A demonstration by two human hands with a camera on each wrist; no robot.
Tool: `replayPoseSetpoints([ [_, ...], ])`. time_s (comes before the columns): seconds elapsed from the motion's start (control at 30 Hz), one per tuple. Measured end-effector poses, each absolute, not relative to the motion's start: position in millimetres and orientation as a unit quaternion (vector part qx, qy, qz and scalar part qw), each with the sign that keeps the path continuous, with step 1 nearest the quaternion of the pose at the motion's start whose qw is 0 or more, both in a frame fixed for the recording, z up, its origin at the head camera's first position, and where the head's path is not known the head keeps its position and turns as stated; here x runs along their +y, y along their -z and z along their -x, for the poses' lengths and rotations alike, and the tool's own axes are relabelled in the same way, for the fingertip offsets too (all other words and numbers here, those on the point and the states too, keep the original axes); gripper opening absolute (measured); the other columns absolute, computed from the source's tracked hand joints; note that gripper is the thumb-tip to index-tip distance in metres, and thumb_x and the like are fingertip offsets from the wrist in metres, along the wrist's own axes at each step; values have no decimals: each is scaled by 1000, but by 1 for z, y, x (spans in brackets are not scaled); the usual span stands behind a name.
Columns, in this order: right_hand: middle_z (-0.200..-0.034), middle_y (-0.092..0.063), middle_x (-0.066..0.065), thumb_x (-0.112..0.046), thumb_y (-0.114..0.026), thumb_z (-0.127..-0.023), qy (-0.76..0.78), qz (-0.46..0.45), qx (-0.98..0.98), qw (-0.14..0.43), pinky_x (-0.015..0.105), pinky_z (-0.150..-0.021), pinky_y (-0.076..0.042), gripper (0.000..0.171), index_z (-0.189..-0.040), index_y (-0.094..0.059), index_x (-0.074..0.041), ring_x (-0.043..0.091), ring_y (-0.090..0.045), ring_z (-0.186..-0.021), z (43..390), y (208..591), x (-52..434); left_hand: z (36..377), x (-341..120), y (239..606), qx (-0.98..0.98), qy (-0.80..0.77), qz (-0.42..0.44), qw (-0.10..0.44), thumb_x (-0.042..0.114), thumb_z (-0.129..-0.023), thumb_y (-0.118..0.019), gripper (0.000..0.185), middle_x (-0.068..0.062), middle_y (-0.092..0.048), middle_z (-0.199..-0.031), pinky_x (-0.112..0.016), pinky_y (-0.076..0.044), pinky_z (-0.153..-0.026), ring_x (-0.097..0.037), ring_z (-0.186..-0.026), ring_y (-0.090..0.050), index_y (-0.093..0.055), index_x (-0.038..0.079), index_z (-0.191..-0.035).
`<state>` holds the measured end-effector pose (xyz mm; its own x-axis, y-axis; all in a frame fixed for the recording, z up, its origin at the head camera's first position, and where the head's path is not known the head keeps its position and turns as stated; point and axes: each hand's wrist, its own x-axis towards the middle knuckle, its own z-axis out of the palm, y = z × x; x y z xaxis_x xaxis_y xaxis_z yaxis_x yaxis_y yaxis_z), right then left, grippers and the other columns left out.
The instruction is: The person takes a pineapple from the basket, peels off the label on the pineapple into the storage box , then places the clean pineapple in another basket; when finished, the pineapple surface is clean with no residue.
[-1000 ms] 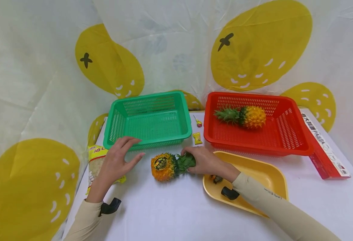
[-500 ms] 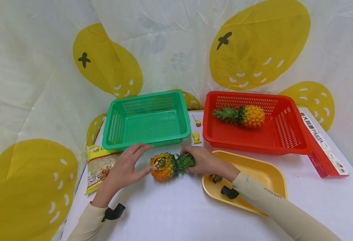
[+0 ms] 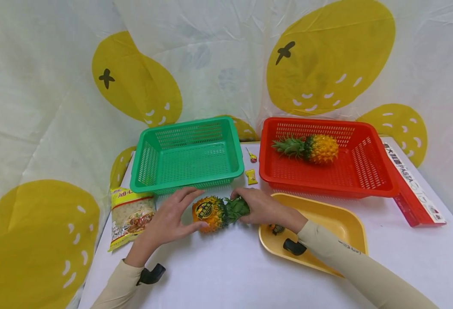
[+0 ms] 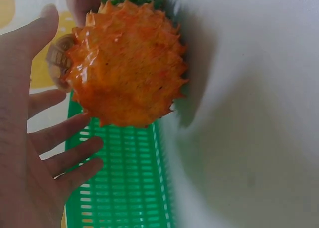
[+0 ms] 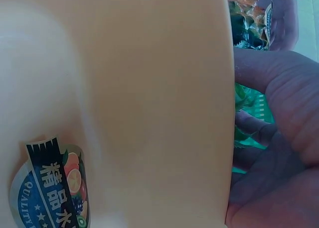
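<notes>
A green basket (image 3: 188, 156) stands at the back of the counter (image 3: 226, 266), holding nothing that shows. Beside it, a red basket (image 3: 369, 169) holds one pineapple (image 3: 309, 148) lying on its side. A yellow tray (image 3: 338, 223) sits in front of the red basket.

The toy pineapple (image 3: 211, 211) lies on the counter just before the green basket. The right hand (image 3: 263, 207) curls its grip round the leafy crown. The left hand (image 3: 170, 219) has its grip spread, fingertips at the fruit's base.

The left wrist view shows the pineapple's orange underside and splayed fingers (image 4: 60, 138). The right wrist view shows a fruit sticker (image 5: 52, 188) on the tray.
</notes>
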<state>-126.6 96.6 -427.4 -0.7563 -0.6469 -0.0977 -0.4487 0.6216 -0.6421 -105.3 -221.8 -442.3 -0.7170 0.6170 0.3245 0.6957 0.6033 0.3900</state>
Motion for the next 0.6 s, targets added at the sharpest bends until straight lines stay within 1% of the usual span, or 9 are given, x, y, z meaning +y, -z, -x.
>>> replayPoseSetpoints([
  [0.23,-123,-66,7,-16,-93,-83,299,313,888,158,45,-98,-52,61,-134,-60,-7,25,-60,-111,127,427,98,107,-215,448,-893,257,366,53,69,-88,-75,95,-5,-49,-153,-54,-46,-106,-27,-137,-51,-41,22,-163],
  [0.47,-129,-64,8,-20,-93,-84,301,324,883,157,48,-103,-49,65,-138,-59,-6,28,-58,-118,124,424,100,107,-211,453,-894,264,360,38,72,-85,-76,100,-4,-49,-153,-55,-47,-106,-27,-136,-50,-40,21,-162],
  [0.6,-134,-63,10,-25,-92,-86,307,319,884,150,50,-105,-47,64,-138,-59,-7,30,-57,-124,123,416,102,107,-208,455,-893,271,358,29,73,-83,-78,98,-1,-50,-151,-55,-48,-104,-25,-135,-52,-44,21,-159],
])
